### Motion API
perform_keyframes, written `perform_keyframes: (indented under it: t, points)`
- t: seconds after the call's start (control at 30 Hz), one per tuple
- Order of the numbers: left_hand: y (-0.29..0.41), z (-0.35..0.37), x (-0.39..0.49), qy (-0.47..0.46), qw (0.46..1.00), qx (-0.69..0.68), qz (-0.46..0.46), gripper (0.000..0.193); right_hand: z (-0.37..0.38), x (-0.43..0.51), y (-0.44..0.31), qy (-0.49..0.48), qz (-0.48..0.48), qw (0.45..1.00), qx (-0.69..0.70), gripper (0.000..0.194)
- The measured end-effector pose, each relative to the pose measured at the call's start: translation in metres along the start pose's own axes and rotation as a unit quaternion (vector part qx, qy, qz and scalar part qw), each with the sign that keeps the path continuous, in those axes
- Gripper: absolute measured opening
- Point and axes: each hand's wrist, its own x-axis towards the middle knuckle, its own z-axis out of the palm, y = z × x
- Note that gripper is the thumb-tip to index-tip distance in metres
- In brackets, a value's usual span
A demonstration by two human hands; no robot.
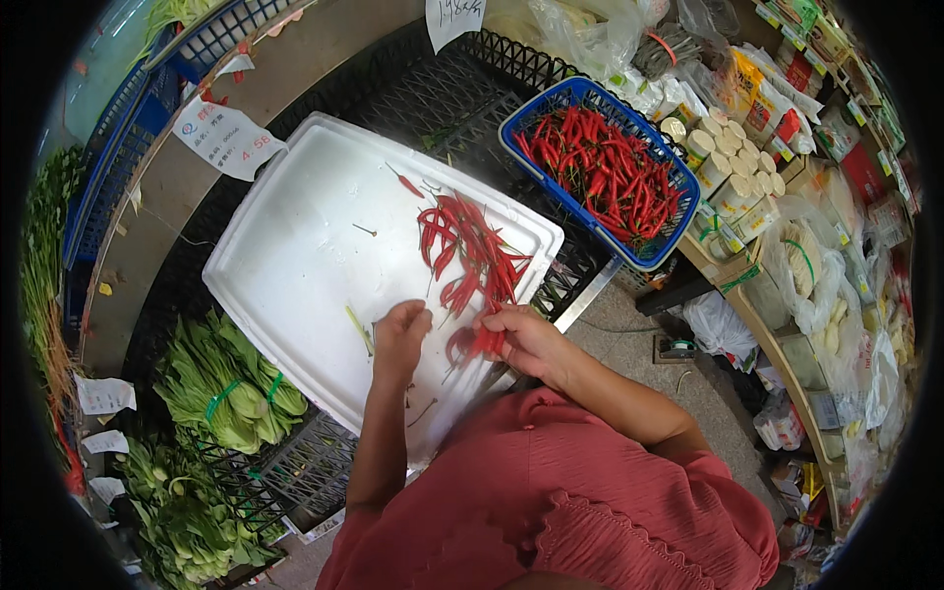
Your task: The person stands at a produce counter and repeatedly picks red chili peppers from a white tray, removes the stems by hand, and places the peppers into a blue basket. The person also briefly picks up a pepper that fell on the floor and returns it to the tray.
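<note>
A white foam tray [295, 221] lies before me, with a loose pile of red chili peppers [472, 243] along its right side. My right hand [516, 335] is closed on several red chilies at the tray's near right edge; they look blurred. Over the tray's near part, my left hand [402, 328] has its thumb and fingertips together, and whether something small is between them cannot be told. One chili [405, 182] lies apart near the far side. A green stem piece [359, 330] and a few thin dark stems rest on the tray.
A blue plastic basket [542, 177] full of red chilies stands at the far right of the tray. Black crates [472, 81] lie beneath and behind. Bundled leafy greens [228, 391] are at the left, vegetable baskets beyond. Shelves with packaged goods [737, 162] curve along the right.
</note>
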Motion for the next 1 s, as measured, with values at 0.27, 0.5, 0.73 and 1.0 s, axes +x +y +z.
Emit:
perform_keyframes:
  t: [0.27, 0.5, 0.73, 1.0]
  points:
    - [0.029, 0.032, 0.097, -0.002, 0.870, 0.364, 0.332, 0.036, -0.030, 0.002, -0.002, -0.069, -0.010, 0.996, 0.048, 0.015]
    - [0.036, 0.051, 0.144, -0.068, 0.772, 0.520, 0.359, 0.034, -0.028, -0.005, -0.004, -0.015, -0.046, 0.996, 0.070, 0.010]
    - [0.074, 0.020, 0.114, -0.090, 0.788, 0.582, 0.181, 0.032, -0.044, -0.001, 0.003, 0.028, -0.029, 0.995, 0.087, 0.008]
    - [0.035, -0.013, 0.201, -0.003, 0.728, 0.593, 0.345, 0.034, -0.037, 0.003, 0.003, 0.012, -0.020, 0.996, 0.081, 0.009]
